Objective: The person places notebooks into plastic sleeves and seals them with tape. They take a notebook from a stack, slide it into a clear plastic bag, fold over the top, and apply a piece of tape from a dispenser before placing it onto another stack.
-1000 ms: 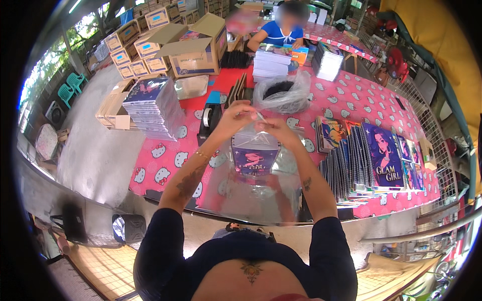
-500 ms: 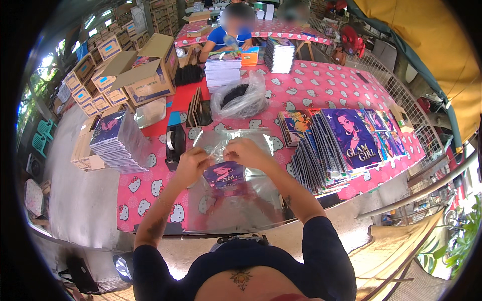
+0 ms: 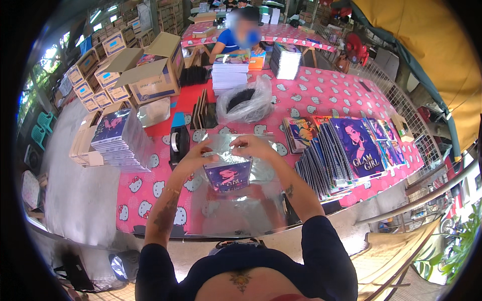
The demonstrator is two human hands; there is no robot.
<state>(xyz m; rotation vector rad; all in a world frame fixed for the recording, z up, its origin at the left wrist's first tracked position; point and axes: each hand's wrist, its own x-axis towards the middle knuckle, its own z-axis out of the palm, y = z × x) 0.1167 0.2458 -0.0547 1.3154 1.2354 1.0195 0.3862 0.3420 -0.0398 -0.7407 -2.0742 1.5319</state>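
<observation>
Since half a second ago the hands have risen a little toward the top edge of the booklet, and the view has tipped so more of the far table shows.

The pink table (image 3: 321, 95) runs wide, carrying on the person's right a fanned row of booklets (image 3: 346, 150) and on the left a shrink-wrapped stack (image 3: 118, 140); behind stand cartons (image 3: 150, 75), a plastic bag (image 3: 246, 103) and a tape dispenser (image 3: 176, 143).

In front of the person lies a pile of clear sleeves (image 3: 236, 205), and on it the booklet (image 3: 228, 175), already inside a sleeve. The left hand (image 3: 193, 158) pinches the sleeve's top left corner; the right hand (image 3: 253, 145) grips the open flap above it.

The step looks like closing the sleeve. Next, I judge, the flap needs folding down flat and pressing along its edge, without creasing the film.
</observation>
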